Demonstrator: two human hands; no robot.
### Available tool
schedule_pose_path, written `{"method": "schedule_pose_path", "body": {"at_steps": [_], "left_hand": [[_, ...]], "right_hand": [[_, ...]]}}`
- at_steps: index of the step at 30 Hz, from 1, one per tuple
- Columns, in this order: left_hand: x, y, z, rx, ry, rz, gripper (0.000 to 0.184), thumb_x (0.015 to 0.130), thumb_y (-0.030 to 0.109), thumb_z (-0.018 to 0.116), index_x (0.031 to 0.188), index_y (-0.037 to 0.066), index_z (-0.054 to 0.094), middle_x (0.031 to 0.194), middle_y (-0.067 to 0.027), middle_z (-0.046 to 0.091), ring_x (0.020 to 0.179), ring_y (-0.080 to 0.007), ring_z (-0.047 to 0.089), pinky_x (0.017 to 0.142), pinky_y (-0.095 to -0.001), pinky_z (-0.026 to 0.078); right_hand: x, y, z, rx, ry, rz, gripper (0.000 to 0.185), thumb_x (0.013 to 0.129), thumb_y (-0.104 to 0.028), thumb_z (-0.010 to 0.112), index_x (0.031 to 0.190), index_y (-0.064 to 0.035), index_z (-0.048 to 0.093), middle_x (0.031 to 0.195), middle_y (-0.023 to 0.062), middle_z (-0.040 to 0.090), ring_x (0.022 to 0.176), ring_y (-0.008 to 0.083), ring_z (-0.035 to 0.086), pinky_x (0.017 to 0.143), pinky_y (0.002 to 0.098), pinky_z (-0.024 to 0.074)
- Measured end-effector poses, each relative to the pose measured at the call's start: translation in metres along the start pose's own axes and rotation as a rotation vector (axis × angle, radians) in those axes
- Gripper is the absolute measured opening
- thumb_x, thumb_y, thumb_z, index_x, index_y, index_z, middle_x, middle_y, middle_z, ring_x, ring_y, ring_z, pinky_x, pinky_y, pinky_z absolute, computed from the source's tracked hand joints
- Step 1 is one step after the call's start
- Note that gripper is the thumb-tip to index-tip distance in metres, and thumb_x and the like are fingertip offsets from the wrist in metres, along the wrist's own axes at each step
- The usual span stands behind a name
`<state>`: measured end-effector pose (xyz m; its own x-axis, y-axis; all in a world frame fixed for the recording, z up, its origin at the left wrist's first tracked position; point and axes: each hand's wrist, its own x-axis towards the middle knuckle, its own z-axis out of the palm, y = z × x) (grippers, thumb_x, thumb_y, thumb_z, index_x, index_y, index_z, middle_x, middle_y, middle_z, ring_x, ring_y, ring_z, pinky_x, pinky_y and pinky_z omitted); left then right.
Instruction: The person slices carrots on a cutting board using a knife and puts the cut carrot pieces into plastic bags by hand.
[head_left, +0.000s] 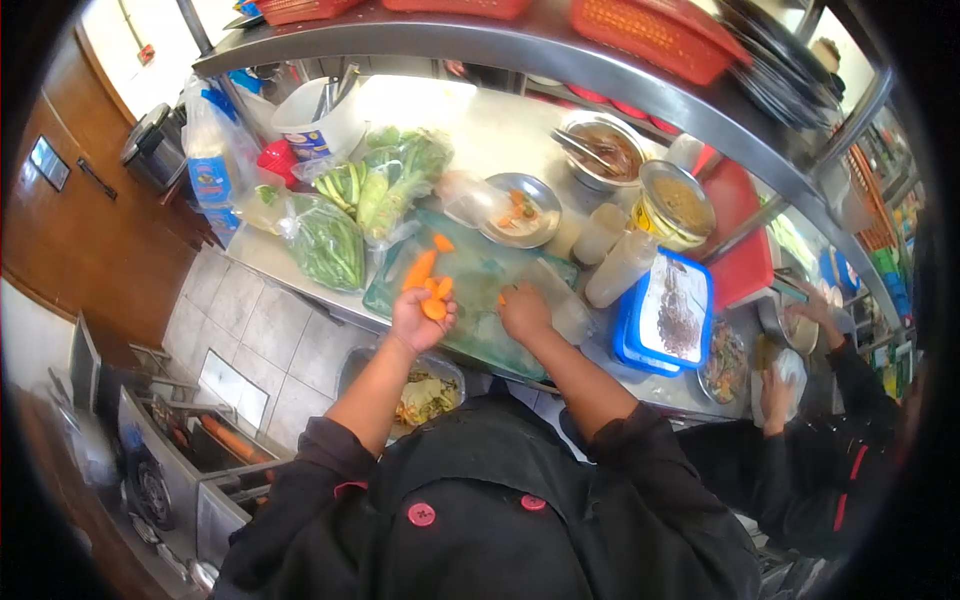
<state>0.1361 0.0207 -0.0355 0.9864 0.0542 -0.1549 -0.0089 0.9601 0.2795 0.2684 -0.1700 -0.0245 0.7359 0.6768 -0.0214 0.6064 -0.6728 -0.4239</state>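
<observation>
My left hand [421,322] is closed around several peeled carrot pieces [433,309] at the near left of a green cutting board [462,258]. A longer carrot [420,269] lies just beyond its fingers, and a small carrot end [443,243] rests farther up the board. Over the board's right part, my right hand [526,314] has curled fingers, with a small orange carrot piece [502,298] showing at the fingertips. Its palm side is hidden. A clear plastic bag or sheet [562,300] lies beside that hand.
Bagged green vegetables [325,240] lie left of the board. A metal plate [545,222], squeeze bottles [621,268] and a blue-rimmed tub [680,312] stand right. A scrap bin [458,383] sits below the counter. At right, a co-worker's hand [776,398] holds a white cloth. A steel shelf [480,42] overhangs.
</observation>
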Motion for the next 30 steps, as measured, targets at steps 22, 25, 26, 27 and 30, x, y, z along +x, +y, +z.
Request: {"method": "schedule_pose_path", "body": {"at_steps": [22, 25, 26, 27, 30], "left_hand": [[0.028, -0.020, 0.042, 0.319, 0.043, 0.000, 0.072, 0.100, 0.066, 0.032, 0.132, 0.004, 0.051, 0.124, -0.0142, 0.061, 0.105, -0.0286, 0.063, 0.085, -0.0420, 0.052], [0.026, -0.030, 0.048, 0.439, 0.087, 0.090, 0.066, 0.102, 0.061, 0.031, 0.131, 0.006, 0.052, 0.120, -0.0122, 0.062, 0.099, -0.0248, 0.063, 0.081, -0.0395, 0.051], [0.023, -0.039, 0.051, 0.598, 0.130, 0.140, 0.062, 0.103, 0.058, 0.033, 0.127, 0.005, 0.054, 0.116, -0.0127, 0.062, 0.100, -0.0265, 0.062, 0.086, -0.0400, 0.050], [0.021, -0.048, 0.054, 0.758, 0.174, 0.192, 0.059, 0.103, 0.055, 0.035, 0.123, 0.004, 0.057, 0.112, -0.0133, 0.062, 0.102, -0.0282, 0.061, 0.090, -0.0404, 0.048], [0.018, -0.065, 0.059, 1.596, -0.001, 0.649, 0.043, 0.104, 0.038, 0.042, 0.117, 0.001, 0.061, 0.114, -0.0154, 0.063, 0.105, -0.0304, 0.061, 0.095, -0.0398, 0.046]], "right_hand": [[-0.014, -0.004, 0.004, 1.877, -0.427, 0.380, 0.039, 0.102, -0.044, 0.044, 0.112, -0.0085, 0.056, 0.095, 0.0081, 0.064, 0.075, 0.0212, 0.062, 0.062, 0.0337, 0.0511], [-0.020, -0.019, -0.005, 1.949, -0.443, 0.351, 0.041, 0.102, -0.047, 0.044, 0.113, -0.0091, 0.056, 0.096, 0.0080, 0.064, 0.078, 0.0217, 0.064, 0.066, 0.0345, 0.0531], [-0.022, -0.027, -0.009, 1.950, -0.442, 0.347, 0.041, 0.102, -0.047, 0.044, 0.113, -0.0091, 0.056, 0.096, 0.0080, 0.064, 0.078, 0.0217, 0.064, 0.066, 0.0345, 0.0531], [-0.024, -0.036, -0.011, 1.996, -0.426, 0.392, 0.040, 0.101, -0.046, 0.044, 0.112, -0.0092, 0.057, 0.097, 0.0083, 0.065, 0.080, 0.0224, 0.064, 0.070, 0.0361, 0.0542], [-0.028, -0.055, -0.013, 2.059, -0.301, 0.471, 0.038, 0.101, -0.043, 0.045, 0.110, -0.0091, 0.058, 0.100, 0.0091, 0.066, 0.087, 0.0238, 0.066, 0.077, 0.0390, 0.0557]]}}
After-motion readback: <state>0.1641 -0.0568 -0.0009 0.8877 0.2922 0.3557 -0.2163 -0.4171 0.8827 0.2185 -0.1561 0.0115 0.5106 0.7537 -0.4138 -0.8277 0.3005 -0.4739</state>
